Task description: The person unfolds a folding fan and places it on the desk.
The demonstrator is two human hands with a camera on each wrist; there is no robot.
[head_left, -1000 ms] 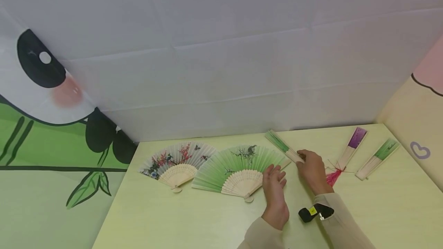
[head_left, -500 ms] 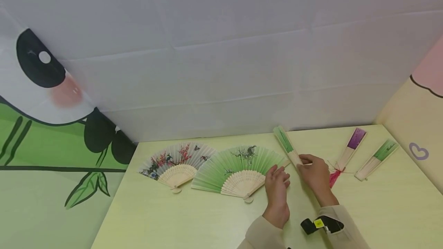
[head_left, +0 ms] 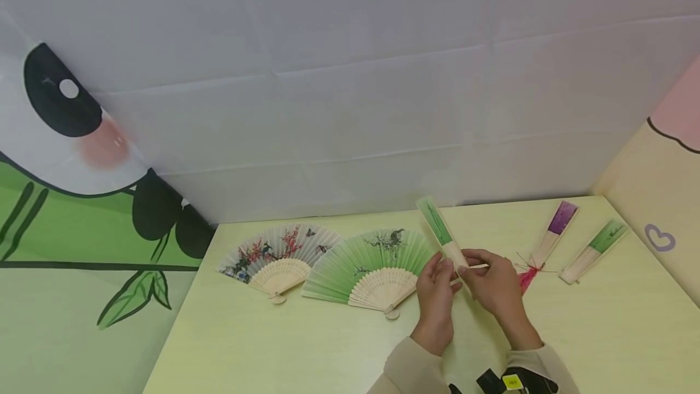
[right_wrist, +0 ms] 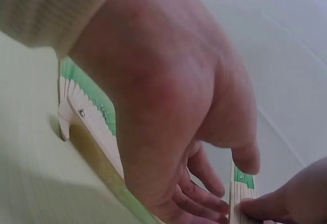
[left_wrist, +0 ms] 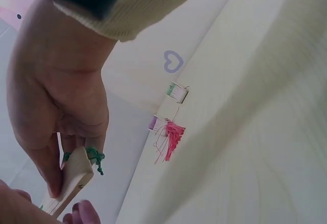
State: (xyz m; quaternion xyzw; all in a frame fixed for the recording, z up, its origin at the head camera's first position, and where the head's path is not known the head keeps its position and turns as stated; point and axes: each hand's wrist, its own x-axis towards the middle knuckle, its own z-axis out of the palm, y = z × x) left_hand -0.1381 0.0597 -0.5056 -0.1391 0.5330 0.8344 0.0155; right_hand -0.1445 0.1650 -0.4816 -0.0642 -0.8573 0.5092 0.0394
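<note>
My right hand pinches the pale wooden base of a folded fan with green cloth. The fan is tilted, its green end up and to the left. My left hand meets the fan's left edge with loosely bent fingers; how firmly it touches is unclear. In the left wrist view, my right hand holds the fan's base, where a green cord hangs. In the right wrist view, my left hand is beside the folded fan, which my right thumb presses.
An opened green fan lies left of my hands, beside an opened flowered fan. To the right lie a folded purple fan with a pink tassel and another folded green fan. A wall stands behind the table.
My right hand has raised the folded green fan off the table and brought it left to my left hand, turning it more upright. My left hand has hardly moved.
</note>
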